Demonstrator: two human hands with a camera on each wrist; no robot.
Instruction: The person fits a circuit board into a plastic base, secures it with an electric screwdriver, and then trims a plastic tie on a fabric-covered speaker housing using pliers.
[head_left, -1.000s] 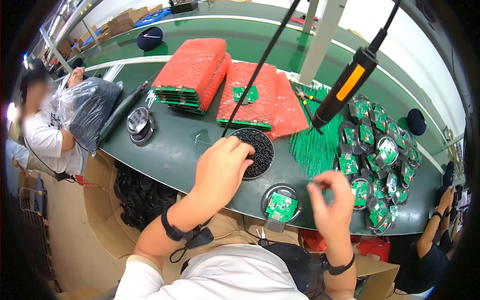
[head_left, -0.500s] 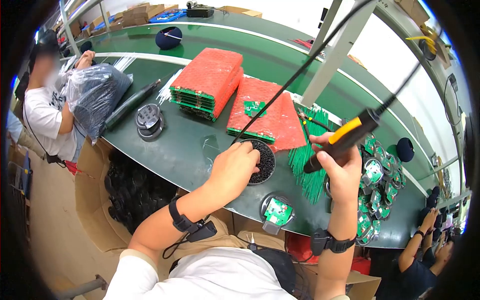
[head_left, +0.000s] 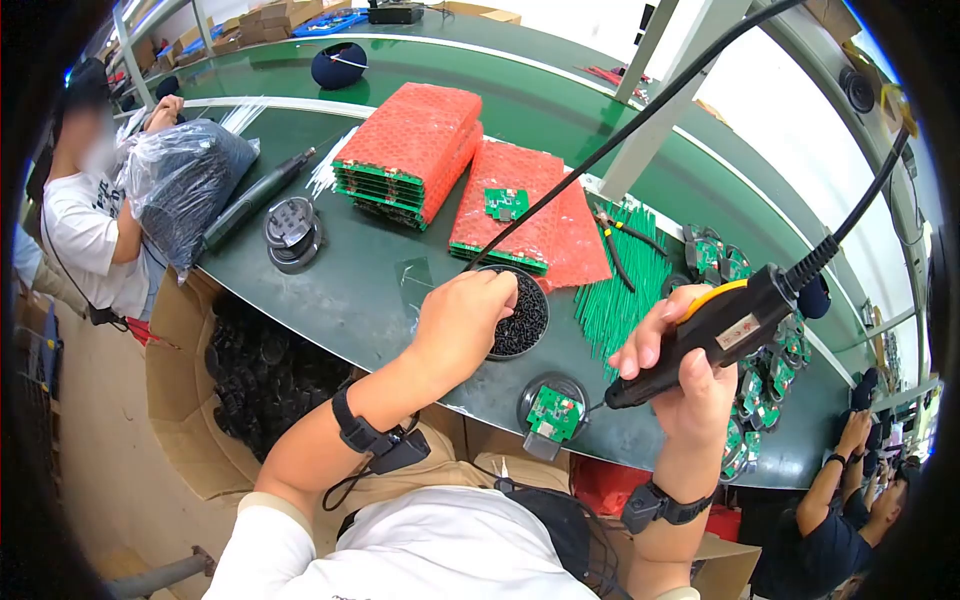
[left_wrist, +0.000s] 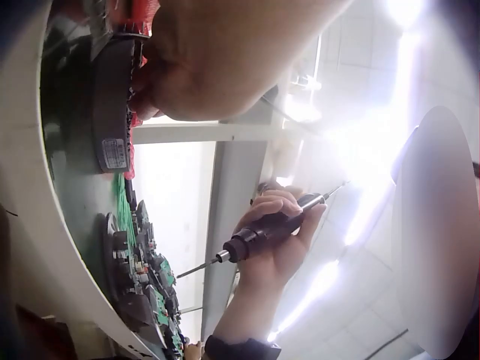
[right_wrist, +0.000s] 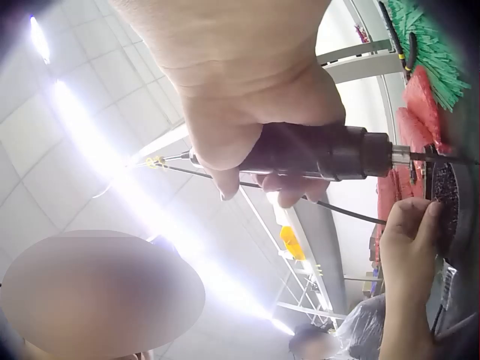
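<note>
My left hand [head_left: 462,322] is at the left rim of a round dish [head_left: 548,318] of small black screws [head_left: 519,330]. In the right wrist view its thumb and forefinger come together over the dish; I cannot tell whether a screw is between them. My right hand [head_left: 692,400] grips a black electric screwdriver [head_left: 725,335] with a yellow strip. The bit points left, its tip right beside a round black unit [head_left: 530,396] topped by a green circuit board [head_left: 556,414]. In the left wrist view, the right hand's fingers [left_wrist: 276,206] wrap round the screwdriver.
Red bubble-wrapped circuit boards [head_left: 410,140] stand behind the dish. Cutters [head_left: 612,245] lie over green cable ties [head_left: 622,310]. Several assembled units [head_left: 760,385] crowd the right side. A cardboard box [head_left: 185,400] of black parts stands below the left edge. A seated person [head_left: 85,215] is at left.
My right hand has reached up, taken hold of the hanging screwdriver and brought it down beside the unit with the green board. My left hand has stayed at the dish.
</note>
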